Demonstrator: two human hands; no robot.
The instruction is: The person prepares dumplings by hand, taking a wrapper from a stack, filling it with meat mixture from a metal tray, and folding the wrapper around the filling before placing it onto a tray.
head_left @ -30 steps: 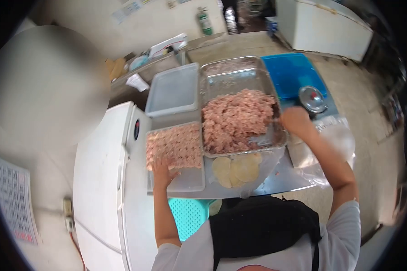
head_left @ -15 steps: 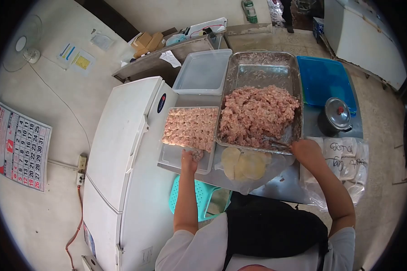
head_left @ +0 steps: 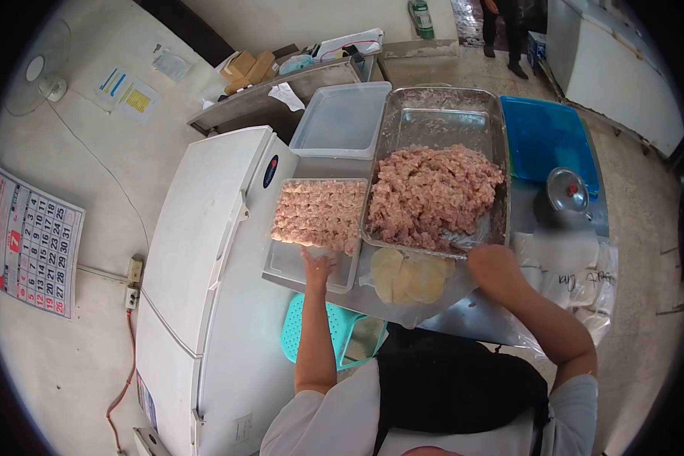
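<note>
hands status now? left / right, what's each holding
Left hand: open, empty, fingers spread at the near end of the plastic dumpling tray.
Right hand: at the metal meat pan; grip cannot be told.

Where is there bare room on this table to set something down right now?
Bare spots: the near strip of the clear container below the dumpling rows, beside the left hand; the far end of the metal tray beyond the minced filling. Crowded: around the wrapper stack and right hand.

The wall calendar shows a red 7 and date numbers up to 30.
</note>
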